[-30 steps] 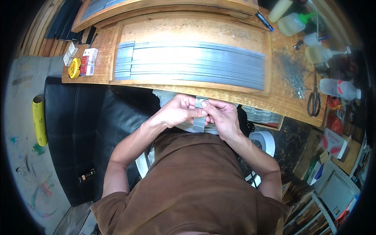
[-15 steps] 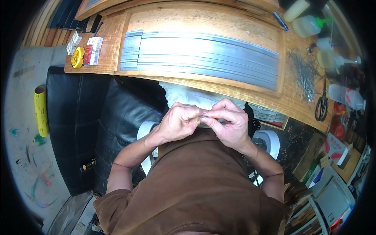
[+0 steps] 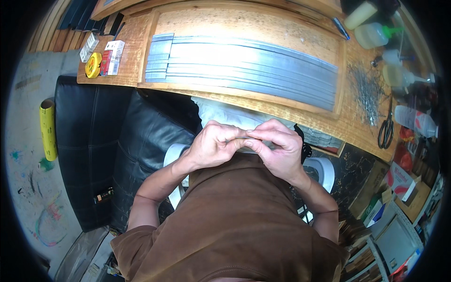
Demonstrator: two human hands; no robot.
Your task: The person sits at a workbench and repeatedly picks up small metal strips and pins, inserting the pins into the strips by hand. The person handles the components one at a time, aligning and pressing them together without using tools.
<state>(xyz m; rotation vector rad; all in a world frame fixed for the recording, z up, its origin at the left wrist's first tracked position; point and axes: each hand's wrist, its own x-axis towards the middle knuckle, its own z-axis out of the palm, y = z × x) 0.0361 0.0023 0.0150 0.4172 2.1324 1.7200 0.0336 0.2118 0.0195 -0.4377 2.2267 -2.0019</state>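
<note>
My left hand (image 3: pixel 212 146) and my right hand (image 3: pixel 278 149) meet in front of my chest, fingertips pinched together over a thin grey strip (image 3: pixel 248 150). Most of the strip is hidden by my fingers. Just beyond my hands lies a white cloth (image 3: pixel 225 114) at the near edge of the wooden table (image 3: pixel 361 127). Several long grey strips (image 3: pixel 244 70) lie side by side on a wooden board (image 3: pixel 244 26) on that table.
A yellow tape measure (image 3: pixel 93 65) and small boxes (image 3: pixel 112 57) sit at the table's left end. Scissors (image 3: pixel 386 129), a pile of thin nails (image 3: pixel 364 89) and plastic bottles (image 3: pixel 373 34) are at the right. A black leather seat (image 3: pixel 98 141) is left of me, and a white roll (image 3: pixel 324 170) is by my right arm.
My hands have drawn closer to my chest and closed tighter together, so the grey strip shows less. The table sits farther from my hands in the view.
</note>
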